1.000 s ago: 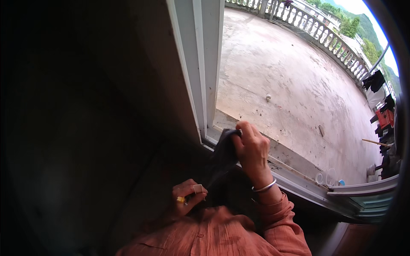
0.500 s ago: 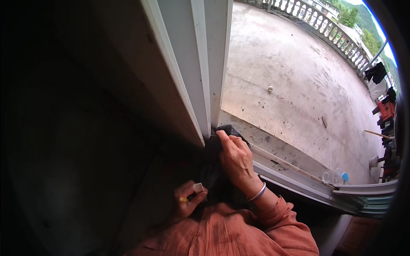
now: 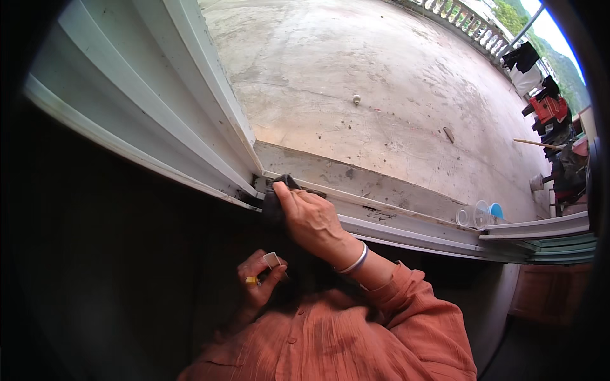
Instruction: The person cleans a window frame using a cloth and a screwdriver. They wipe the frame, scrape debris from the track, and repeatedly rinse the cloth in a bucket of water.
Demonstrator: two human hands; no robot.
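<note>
My right hand point(image 3: 316, 222) grips a dark cloth point(image 3: 273, 206), with a bracelet round the wrist. The cloth is pushed into the corner where the white upright frame point(image 3: 219, 101) meets the white bottom track point(image 3: 406, 228). Lower and to the left, near my chest, my left hand point(image 3: 257, 279) pinches a small thing with a pale rectangular end point(image 3: 272, 260). Its other end is hidden in my fingers, so I cannot tell its kind. A yellow ring point(image 3: 251, 280) is on that hand.
Along the track's right part stand clear plastic cups point(image 3: 471, 216) and a blue round thing point(image 3: 495, 210). Beyond the dirty ledge point(image 3: 368, 181) lies a concrete terrace point(image 3: 330, 57) with a balustrade point(image 3: 464, 22). Dark clothes point(image 3: 549, 114) hang at the right. Deep shadow covers the left.
The view has turned, so the frame and terrace show further left and the track corner shows more plainly. My right hand stays at the corner with the cloth. My left hand still holds the small thing.
</note>
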